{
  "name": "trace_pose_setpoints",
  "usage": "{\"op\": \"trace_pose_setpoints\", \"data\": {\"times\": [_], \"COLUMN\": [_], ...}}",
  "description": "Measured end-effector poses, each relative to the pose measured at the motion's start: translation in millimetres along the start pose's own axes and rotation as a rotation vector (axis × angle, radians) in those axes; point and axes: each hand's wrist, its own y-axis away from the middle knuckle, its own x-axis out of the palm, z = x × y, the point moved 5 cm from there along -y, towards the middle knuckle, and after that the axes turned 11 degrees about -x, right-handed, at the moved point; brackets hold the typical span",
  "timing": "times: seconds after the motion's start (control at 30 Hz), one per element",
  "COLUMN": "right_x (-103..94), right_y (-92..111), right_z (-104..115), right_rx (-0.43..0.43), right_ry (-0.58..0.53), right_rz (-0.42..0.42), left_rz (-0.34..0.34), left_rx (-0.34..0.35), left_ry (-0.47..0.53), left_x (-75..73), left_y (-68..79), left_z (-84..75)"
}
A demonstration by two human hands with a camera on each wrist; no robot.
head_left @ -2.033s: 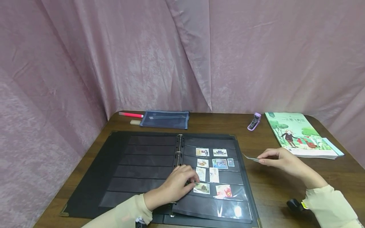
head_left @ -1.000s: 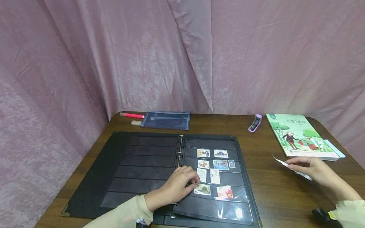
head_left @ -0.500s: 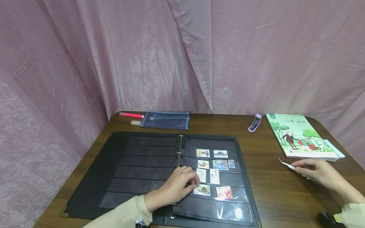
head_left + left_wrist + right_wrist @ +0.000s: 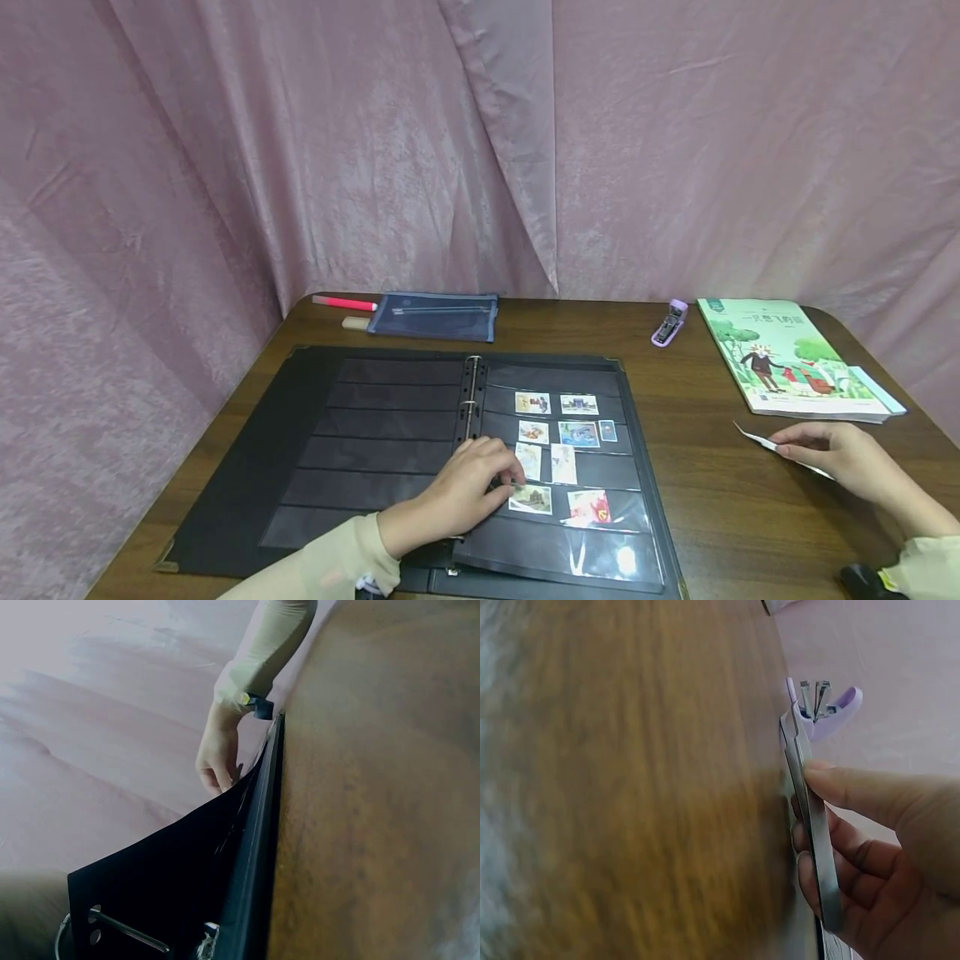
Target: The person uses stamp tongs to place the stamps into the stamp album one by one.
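Observation:
My right hand pinches a pair of silver tweezers between thumb and fingers, over the table right of the stamp album. The tips of the tweezers point to the upper left in the head view, with no stamp between them. My left hand rests by the rings of the open black album, fingers loosely bent at the inner side of the right page. Its fingertips lie right at a stamp with a building. Several more stamps, among them a red one, sit in the page's clear strips.
A green picture book lies at the right on the wooden table. Left of it is a small purple stapler-like tool. Behind the album lie a blue mesh pouch and a red pen. A pink curtain hangs behind.
Over two seconds my right hand has moved right and nearer to me with the tweezers, away from the album's edge, then nearly stopped. My left hand has stayed in place.

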Motion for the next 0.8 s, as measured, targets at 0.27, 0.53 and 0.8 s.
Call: {"op": "trace_pose_setpoints", "data": {"times": [0.27, 0.53, 0.8], "right_x": [0.4, 1.9, 0.5], "right_y": [-0.2, -0.4, -1.4], "right_z": [0.4, -0.7, 0.2], "right_rx": [0.051, 0.093, 0.085], "right_ry": [0.062, 0.073, 0.093], "right_rz": [0.010, 0.059, 0.042], "left_rz": [-0.001, 0.005, 0.003], "left_rx": [0.001, -0.001, 0.000], "left_ry": [-0.006, -0.001, -0.004], "left_x": [-0.3, 0.2, 0.3], "left_y": [0.3, 0.6, 0.6], "left_z": [-0.4, 0.4, 0.2]}}
